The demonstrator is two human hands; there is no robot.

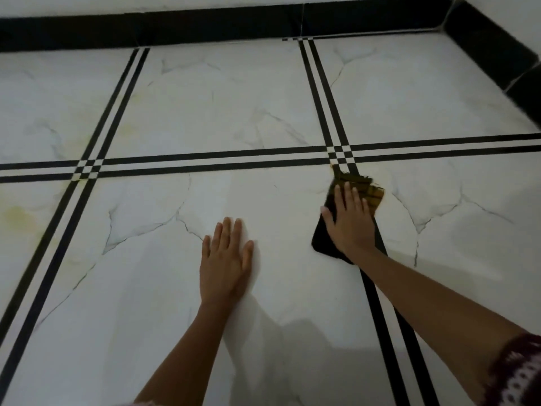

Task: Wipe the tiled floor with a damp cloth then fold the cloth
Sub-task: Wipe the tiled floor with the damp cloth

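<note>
The floor [222, 118] is white marble-look tile crossed by double black stripes. A dark cloth [323, 240] with a yellow-striped far end lies on it just below the stripe crossing at centre right. My right hand [348, 221] lies flat on top of the cloth, fingers spread and pointing away from me, pressing it to the tile. My left hand [227, 259] rests palm down on the bare tile to the left of the cloth, fingers together, holding nothing. Most of the cloth's middle is hidden under my right hand.
A black skirting band [205, 27] runs along the far wall and turns down the right side [497, 51]. Faint yellowish stains [17, 218] mark the tiles at the left and around the left stripe crossing [87, 167]. A patterned sleeve [518, 376] shows at the lower right.
</note>
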